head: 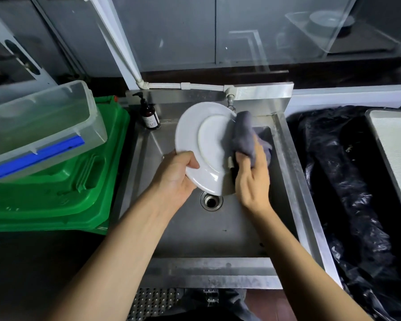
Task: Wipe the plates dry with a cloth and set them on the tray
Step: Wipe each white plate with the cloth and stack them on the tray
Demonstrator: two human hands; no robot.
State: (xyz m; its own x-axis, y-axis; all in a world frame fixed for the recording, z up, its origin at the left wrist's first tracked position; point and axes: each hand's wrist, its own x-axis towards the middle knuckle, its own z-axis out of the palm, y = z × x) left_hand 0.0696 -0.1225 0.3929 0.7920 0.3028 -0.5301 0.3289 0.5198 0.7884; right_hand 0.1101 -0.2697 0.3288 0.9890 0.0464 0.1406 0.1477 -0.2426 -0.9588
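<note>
A white plate hangs tilted over the steel sink, its underside with the foot ring turned toward me. My left hand grips its lower left rim. A grey cloth is bunched in my right hand and pressed against the plate's right side, covering that edge. A pale tray lies at the far right edge of the view, only partly visible.
A green bin lid with a clear plastic box on it sits left of the sink. A brown pump bottle stands at the sink's back left corner, a tap behind the plate. Black plastic sheeting covers the right counter.
</note>
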